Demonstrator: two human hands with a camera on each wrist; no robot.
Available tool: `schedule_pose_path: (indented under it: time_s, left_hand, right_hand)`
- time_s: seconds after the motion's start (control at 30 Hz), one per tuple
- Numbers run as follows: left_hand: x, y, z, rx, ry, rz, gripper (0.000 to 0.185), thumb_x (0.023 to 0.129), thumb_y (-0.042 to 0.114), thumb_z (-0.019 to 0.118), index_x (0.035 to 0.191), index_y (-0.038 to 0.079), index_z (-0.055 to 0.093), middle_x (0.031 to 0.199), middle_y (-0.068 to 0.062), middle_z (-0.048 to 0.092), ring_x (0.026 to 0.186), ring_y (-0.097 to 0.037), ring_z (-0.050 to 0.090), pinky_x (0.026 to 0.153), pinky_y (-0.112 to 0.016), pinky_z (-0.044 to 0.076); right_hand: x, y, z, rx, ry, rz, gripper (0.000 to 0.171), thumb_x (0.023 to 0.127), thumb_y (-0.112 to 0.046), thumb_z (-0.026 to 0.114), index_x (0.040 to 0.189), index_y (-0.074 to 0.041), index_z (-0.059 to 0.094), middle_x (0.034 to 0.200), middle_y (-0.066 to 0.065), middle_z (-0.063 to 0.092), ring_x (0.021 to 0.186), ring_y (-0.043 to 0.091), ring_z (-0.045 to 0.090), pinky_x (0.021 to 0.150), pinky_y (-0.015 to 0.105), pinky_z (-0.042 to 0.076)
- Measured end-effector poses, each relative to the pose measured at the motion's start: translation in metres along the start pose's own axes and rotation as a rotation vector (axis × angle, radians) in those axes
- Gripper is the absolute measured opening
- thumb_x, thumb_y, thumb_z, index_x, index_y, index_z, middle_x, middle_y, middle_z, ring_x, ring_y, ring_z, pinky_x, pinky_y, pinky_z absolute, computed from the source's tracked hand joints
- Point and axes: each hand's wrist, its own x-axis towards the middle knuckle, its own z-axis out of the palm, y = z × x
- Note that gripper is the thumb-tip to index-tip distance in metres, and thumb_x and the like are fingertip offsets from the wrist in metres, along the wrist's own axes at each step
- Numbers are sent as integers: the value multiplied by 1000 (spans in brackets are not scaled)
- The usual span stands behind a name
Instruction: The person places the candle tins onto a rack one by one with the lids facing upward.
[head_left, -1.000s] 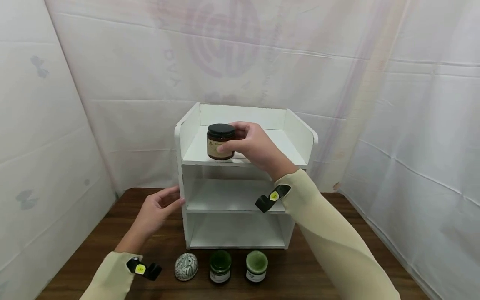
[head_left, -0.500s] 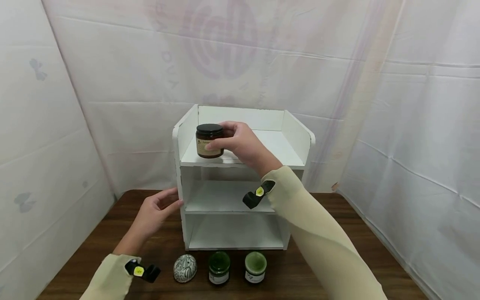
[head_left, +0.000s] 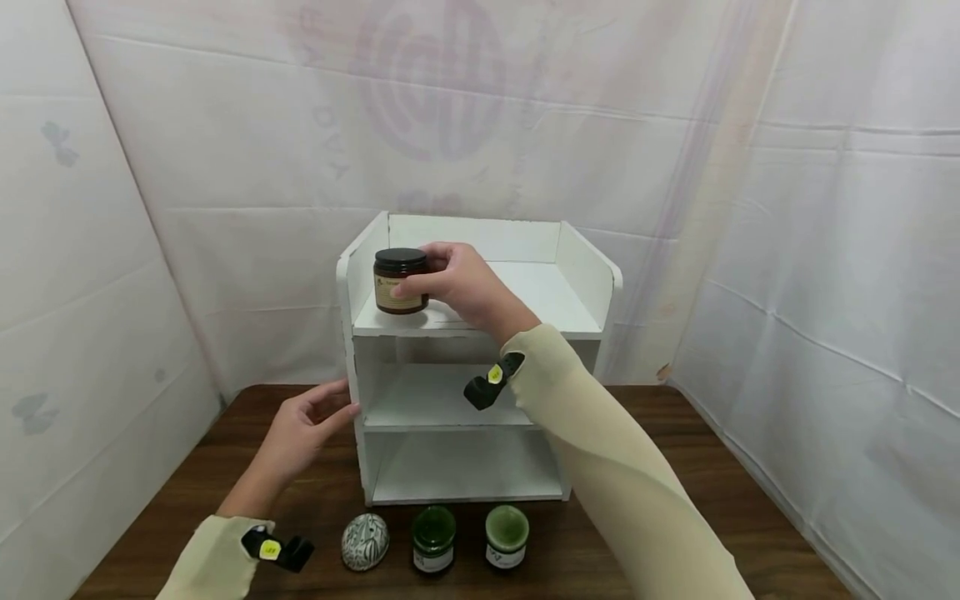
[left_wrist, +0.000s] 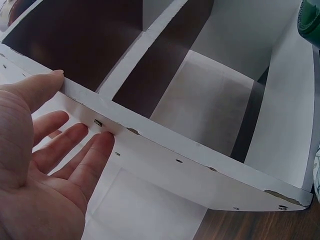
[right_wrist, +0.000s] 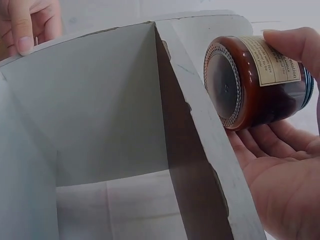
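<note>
since the earlier frames the brown jar (head_left: pixel 401 281) has travelled leftward along the top shelf (head_left: pixel 525 292) of the white shelf unit (head_left: pixel 472 367), from near the shelf's front middle to close beside the left side wall, and the right hand (head_left: pixel 461 283) has gone with it; the left hand (head_left: pixel 303 429) has kept its place against the unit's left side. the right hand holds the jar in a firm side grasp, the thumb lying over the paper label and the fingers curled round the far side, with the black lid just above the grip. in the right wrist view the jar (right_wrist: pixel 257 80) fills the span between thumb and fingers of the right hand (right_wrist: pixel 280 165), its base facing the camera just past the shelf's front edge; whether the base rests on the board or hangs a little above it cannot be told. the left hand (left_wrist: pixel 45 165) lies flat and relaxed, fingers straight, fingertips touching the outer face of the side panel (left_wrist: pixel 165 155) and the thumb at its front edge. below and nearer than both hands, on the wooden table (head_left: pixel 675 467) in front of the unit, stand a patterned egg-shaped ornament (head_left: pixel 365 541), a dark green jar (head_left: pixel 433 539) and a light green jar (head_left: pixel 506 536) in a row.
</note>
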Motion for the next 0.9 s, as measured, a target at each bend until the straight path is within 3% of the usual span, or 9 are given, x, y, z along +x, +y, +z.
schedule_pose_path:
  time_s: [0.5,0.9]
  left_hand:
    - [0,-1,-2,2,4,18,53,99,27,70,145,3,56,132,-21,68,103,8,63,82,-16,54]
    - [2,-3,0,5,-1,26,55,100,30,70,146,3,55,134,-22,66,104,9,63,83,-17,55]
  right_hand:
    - [14,2,0,48,-24,48,38,76,4,78,112,-2,67,112,11,73,105,20,66,99,34,55]
    - [18,8,-5,5,-94,73,41,78,4,76,117,-3,67,117,11,73,109,20,66,105,36,51]
